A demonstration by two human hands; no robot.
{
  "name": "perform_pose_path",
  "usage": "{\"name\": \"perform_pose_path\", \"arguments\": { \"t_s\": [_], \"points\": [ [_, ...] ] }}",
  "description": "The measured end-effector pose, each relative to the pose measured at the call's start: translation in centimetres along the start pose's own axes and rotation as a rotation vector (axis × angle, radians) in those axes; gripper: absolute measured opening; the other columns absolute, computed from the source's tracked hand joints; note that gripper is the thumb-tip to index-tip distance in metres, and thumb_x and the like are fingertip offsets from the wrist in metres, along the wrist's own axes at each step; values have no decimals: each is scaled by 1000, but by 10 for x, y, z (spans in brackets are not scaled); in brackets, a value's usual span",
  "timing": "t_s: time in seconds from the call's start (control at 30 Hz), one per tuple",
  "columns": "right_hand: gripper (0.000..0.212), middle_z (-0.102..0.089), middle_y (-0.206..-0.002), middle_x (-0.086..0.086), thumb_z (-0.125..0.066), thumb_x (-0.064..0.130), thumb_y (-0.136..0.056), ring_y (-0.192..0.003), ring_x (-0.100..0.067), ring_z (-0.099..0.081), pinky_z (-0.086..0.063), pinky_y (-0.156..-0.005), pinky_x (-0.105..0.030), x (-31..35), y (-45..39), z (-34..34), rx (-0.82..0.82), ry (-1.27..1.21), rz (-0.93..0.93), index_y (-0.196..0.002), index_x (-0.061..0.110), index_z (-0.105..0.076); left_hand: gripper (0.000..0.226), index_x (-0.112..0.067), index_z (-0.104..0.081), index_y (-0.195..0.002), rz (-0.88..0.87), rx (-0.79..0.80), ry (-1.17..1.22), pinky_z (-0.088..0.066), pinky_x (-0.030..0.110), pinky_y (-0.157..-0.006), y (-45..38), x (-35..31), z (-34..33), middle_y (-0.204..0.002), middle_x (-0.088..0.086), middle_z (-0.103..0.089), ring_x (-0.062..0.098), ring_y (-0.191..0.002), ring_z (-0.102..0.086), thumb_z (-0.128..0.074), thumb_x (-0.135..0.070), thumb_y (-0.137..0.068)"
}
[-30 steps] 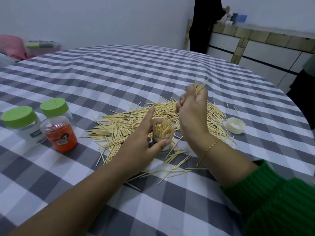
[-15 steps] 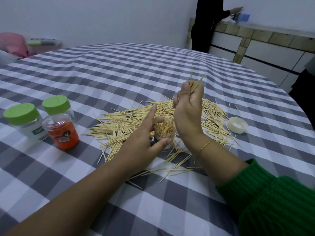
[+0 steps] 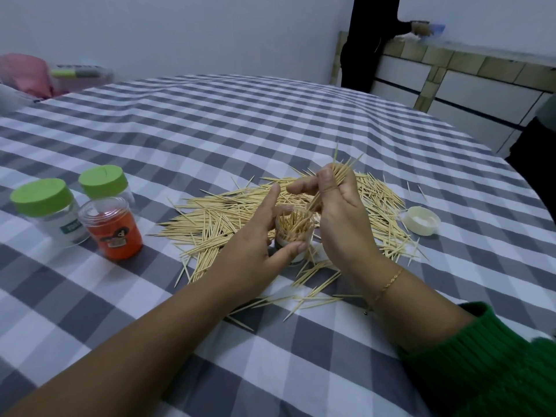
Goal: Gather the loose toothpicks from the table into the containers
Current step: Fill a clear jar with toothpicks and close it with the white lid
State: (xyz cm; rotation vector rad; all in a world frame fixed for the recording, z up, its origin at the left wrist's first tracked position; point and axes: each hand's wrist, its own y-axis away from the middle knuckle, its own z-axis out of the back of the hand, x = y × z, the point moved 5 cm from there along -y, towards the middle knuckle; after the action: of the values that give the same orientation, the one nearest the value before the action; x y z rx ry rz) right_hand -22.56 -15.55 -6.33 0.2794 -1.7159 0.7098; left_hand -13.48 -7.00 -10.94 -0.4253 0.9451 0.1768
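Note:
A wide pile of loose toothpicks (image 3: 216, 218) lies on the grey-and-white checked tablecloth (image 3: 210, 121). In its middle stands a small clear container (image 3: 293, 233), partly filled with upright toothpicks. My left hand (image 3: 258, 245) holds that container, thumb on its near side and fingers round the far side. My right hand (image 3: 337, 212) grips a bundle of toothpicks (image 3: 343, 173) just above the container; their lower ends dip into its mouth and their tips stick up past my fingers.
Two clear jars with green lids (image 3: 42, 197) (image 3: 102, 180) and an orange-labelled clear jar (image 3: 112, 233) stand at the left. A white lid (image 3: 421, 221) lies right of the pile. A person in black (image 3: 361, 40) stands at a tiled counter behind the table.
My right hand has tilted the bundle so its lower ends reach into the container's mouth. My left hand keeps its hold on the container. The person behind has reached along the counter.

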Motion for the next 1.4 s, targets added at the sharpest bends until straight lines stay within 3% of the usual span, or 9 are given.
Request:
{"name": "perform_pose_path", "arguments": {
  "t_s": [0.3, 0.5, 0.57, 0.67, 0.8, 0.93, 1.07, 1.2, 1.4],
  "points": [
    [12, -67, -99, -14, -28, 21, -103, -97, -22, -68, -56, -84, -36, -1, 2, -3, 30, -172, -1, -102, 13, -37, 91, -36, -4, -149, 5, 6, 51, -42, 7, -82, 0, 2, -1, -125, -33, -42, -19, -105, -49, -68, -26, -85],
    [30, -69, -104, 18, -38, 31, -100, -103, -14, -65, -57, -80, -47, -18, 7, -2, 71, -60, -227, -105, 7, -56, 92, -45, 1, -143, -1, 7, 37, -45, 19, -90, -1, 3, 0, -135, -21, -43, -17, -105, -51, -68, -27, -85],
    [29, -64, -118, 13, -41, 33, -99, -112, -21, -61, -59, -73, -43, -23, 9, -3, 93, -102, -292, -95, 9, -57, 93, -49, 3, -139, -7, 6, 28, -47, 23, -92, -1, 2, 0, -132, -26, -42, -17, -104, -52, -68, -27, -84],
    [35, -61, -123, 10, -44, 34, -98, -118, -28, -57, -57, -70, -33, -28, 12, -4, 130, -124, -335, -111, 5, -58, 94, -48, 6, -138, -16, 11, 5, -46, 19, -92, -1, 1, 1, -125, -41, -36, -24, -103, -47, -68, -27, -84],
    [25, -54, -125, 11, -45, 56, -89, -118, -23, -55, -46, -97, -54, -27, 7, -1, 148, 120, -204, -102, 47, -64, 93, -48, 6, -137, -8, 17, 8, -43, 13, -90, 0, 0, 0, -130, -30, -37, -25, -97, -49, -67, -26, -85],
    [29, -52, -111, 10, -42, 53, -91, -109, -21, -57, -49, -86, -59, -21, 9, -7, 160, 182, -40, -109, 37, -58, 92, -48, 4, -140, -23, 7, 7, -48, 19, -86, -1, -1, 0, -138, -20, -41, -5, -98, -61, -66, -22, -86],
    [51, -49, -104, 41, -35, 66, -86, -113, -27, -52, -37, -94, -65, -22, 7, -12, 162, 339, 35, -121, 32, -50, 93, -37, 1, -148, -33, 5, 0, -47, 16, -77, -1, -1, 1, -128, -35, -40, 0, -95, -63, -66, -17, -86],
    [19, -52, -118, 33, -36, 67, -86, -117, -18, -53, -31, -98, -66, -28, 3, -11, 172, 373, 66, -101, 56, -40, 94, -38, 4, -147, -24, 7, -7, -46, 14, -76, -1, 0, 0, -122, -43, -32, -3, -93, -62, -65, -16, -86],
    [21, -49, -119, 17, -38, 38, -96, -120, -6, -40, -23, -107, -48, -19, 8, -4, 224, 593, 72, -101, 20, -49, 93, -36, 3, -148, -46, 12, 15, -51, 30, -89, -1, -1, 0, -124, -46, -36, -2, -100, -61, -65, -25, -85]
  ]
}}
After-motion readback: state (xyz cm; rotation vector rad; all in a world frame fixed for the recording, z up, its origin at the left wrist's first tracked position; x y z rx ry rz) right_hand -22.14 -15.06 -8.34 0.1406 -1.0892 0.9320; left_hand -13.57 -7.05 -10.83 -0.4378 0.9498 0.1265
